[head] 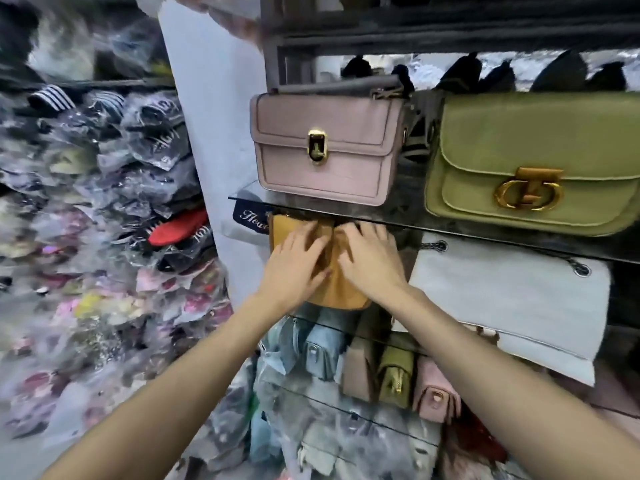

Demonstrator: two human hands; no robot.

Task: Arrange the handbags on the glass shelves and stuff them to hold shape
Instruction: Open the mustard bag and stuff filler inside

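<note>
A mustard-yellow handbag [341, 289] stands on the second glass shelf [349, 329], just under the upper glass shelf [398, 220]. My left hand [294, 268] lies on its front left with fingers spread. My right hand [370, 258] lies on its front right, fingers reaching up to the bag's top edge. Both hands press flat against the bag, and much of it is hidden behind them. On the upper shelf stand a pink handbag [325, 147] with a gold clasp and an olive-green handbag [533, 161] with a round gold buckle.
A white chain-strap bag [512, 299] leans to the right of the yellow one. Lower shelves hold light-blue [318, 351], olive [396, 375] and pink [434, 393] small bags. A pale wall panel [214, 133] borders the shelves on the left. Plastic-wrapped goods [104, 202] are piled at far left.
</note>
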